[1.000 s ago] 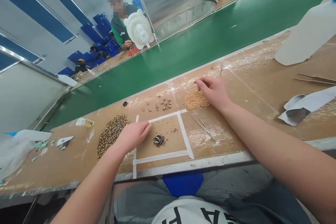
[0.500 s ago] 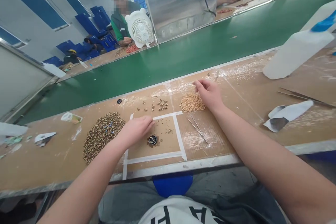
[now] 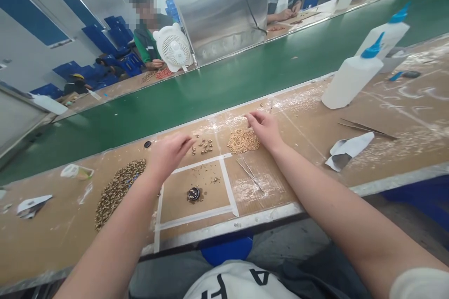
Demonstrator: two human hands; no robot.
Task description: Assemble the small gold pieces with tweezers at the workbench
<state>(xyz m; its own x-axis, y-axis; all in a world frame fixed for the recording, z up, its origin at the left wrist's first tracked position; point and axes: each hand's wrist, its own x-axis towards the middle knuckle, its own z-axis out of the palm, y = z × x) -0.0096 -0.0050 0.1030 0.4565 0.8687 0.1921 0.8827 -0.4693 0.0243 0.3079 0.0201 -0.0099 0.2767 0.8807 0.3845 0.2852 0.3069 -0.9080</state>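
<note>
My left hand [image 3: 170, 154] is over the far left part of the taped square, its fingers pressed together beside the scattered small brass-coloured pieces [image 3: 206, 146]. Whatever lies between those fingertips is too small to make out. My right hand [image 3: 264, 128] is at the far right edge of a pile of tan beads [image 3: 242, 141], thumb and fingertips pinched. A thin stick [image 3: 271, 105] shows just behind it; I cannot tell whether the hand holds it. Inside the taped square is a small black cap [image 3: 193, 193] with bits in it. My left forearm partly covers a large pile of brass-coloured pieces [image 3: 117, 187].
Metal tweezers [image 3: 249, 175] lie near the beads, another pair [image 3: 366, 128] farther right beside crumpled white paper [image 3: 351, 149]. White bottles with blue tips [image 3: 352, 79] stand at right. Beyond the table runs a green belt [image 3: 224, 86], with a fan [image 3: 174, 46] and co-workers across it.
My left hand has moved away from me, from beside the black cap to the scattered pieces. My right hand stays pinched by the beads. The view has shifted to the right.
</note>
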